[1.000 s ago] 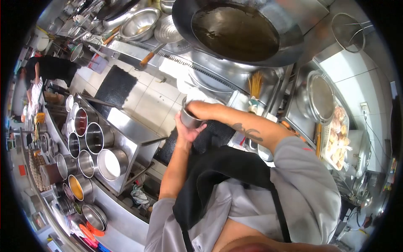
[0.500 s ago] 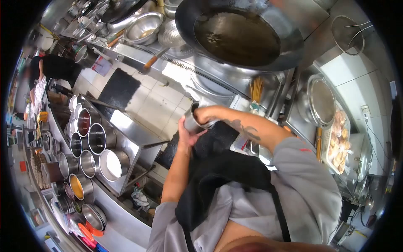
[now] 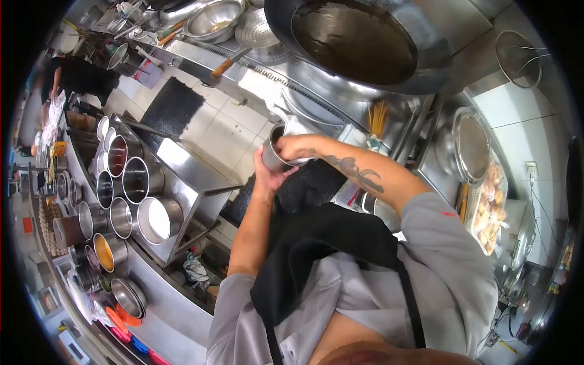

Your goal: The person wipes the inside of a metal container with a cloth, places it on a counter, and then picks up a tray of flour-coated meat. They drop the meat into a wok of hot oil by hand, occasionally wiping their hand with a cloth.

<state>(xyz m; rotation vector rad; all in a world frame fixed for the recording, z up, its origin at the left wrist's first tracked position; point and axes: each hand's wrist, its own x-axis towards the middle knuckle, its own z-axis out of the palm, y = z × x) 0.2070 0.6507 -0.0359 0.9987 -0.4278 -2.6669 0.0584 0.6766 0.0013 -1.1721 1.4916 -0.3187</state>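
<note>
A grey metal cup (image 3: 273,156) is held over the floor in front of my chest. My left hand (image 3: 272,174) supports it from the left and below, fingers wrapped against its side. At the cup's mouth is my right hand (image 3: 294,148), its fingers reaching inside and hidden there. A white cloth (image 3: 296,126) lies against the far side of the cup, near the stove edge. What the right fingers hold, if anything, cannot be seen.
A large wok (image 3: 356,42) with dark liquid sits ahead. Steel pots of sauces (image 3: 137,180) stand on the left counter (image 3: 173,295). A perforated ladle (image 3: 257,29), a bamboo brush (image 3: 377,120) and a food basket (image 3: 488,213) are around. Another person (image 3: 79,78) stands far left.
The view has shifted slightly, so the wok appears higher and farther right. The cup remains in my left hand, with my right fingers still inside its mouth.
</note>
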